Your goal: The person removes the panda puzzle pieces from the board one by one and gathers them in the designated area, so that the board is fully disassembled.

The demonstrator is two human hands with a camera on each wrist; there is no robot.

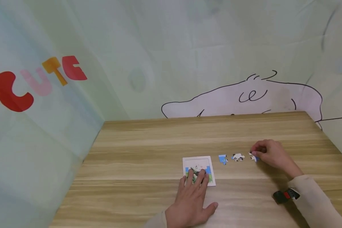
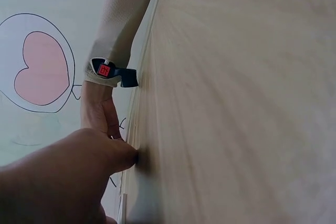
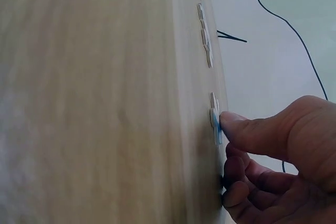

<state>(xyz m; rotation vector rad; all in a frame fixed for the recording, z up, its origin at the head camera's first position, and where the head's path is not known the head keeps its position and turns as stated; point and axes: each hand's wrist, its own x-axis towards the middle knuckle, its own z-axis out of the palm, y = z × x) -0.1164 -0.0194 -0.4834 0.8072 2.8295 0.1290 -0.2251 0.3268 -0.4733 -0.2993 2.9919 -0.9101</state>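
A small white-framed jigsaw puzzle [image 1: 199, 157] lies on the wooden table, showing a panda picture with green and blue at its sides. My left hand [image 1: 189, 198] rests on its lower part with fingers spread and straight, covering some of the picture. To the right of the frame lie a blue puzzle piece [image 1: 223, 159] and a panda-face piece [image 1: 238, 157]. At the right end of this row, my right hand [image 1: 273, 155] pinches a white, black and blue puzzle piece [image 1: 255, 157] with thumb and curled fingers. The right wrist view shows the thumb against that piece [image 3: 216, 124], close over the tabletop.
The wood-grain table [image 1: 131, 164] extends around the puzzle and ends at a printed cloth backdrop [image 1: 148, 63] behind and to the left. A dark strap with a red mark [image 1: 286, 194] sits at the right sleeve's cuff.
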